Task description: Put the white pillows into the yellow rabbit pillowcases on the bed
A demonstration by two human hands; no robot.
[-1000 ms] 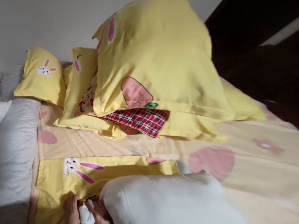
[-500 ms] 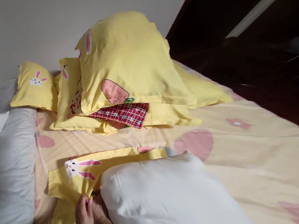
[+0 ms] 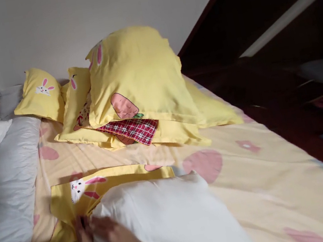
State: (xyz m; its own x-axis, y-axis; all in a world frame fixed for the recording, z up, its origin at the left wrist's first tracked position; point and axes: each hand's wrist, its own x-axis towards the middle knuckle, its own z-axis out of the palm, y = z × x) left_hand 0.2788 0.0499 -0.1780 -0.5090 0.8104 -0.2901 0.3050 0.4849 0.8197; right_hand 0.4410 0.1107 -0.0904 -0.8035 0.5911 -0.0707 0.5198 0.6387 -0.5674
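A yellow pillowcase (image 3: 62,203) with a white rabbit print lies in front of me, its fabric bunched near my hands. My left hand (image 3: 84,241) is closed on its gathered edge. Close beside it, my right hand (image 3: 111,234) is at the left side of a plump white pillow (image 3: 165,212); motion smears its fingers, so their grip is unclear. The pillow rests partly over the yellow fabric, whose far strip shows beyond it. Part of the pillowcase is hidden under the pillow and my arms.
Stacked yellow pillows (image 3: 140,70) stand toward the wall, with a red plaid cloth (image 3: 134,130) between them. A small rabbit pillow (image 3: 39,94) sits at back left. White bedding (image 3: 12,180) runs along the left. The patterned sheet (image 3: 252,176) extends right to the bed's edge.
My hands have shifted slightly left and nearer to me. My right hand has come out from between the fabric and pillow and now lies over the pillow's left side.
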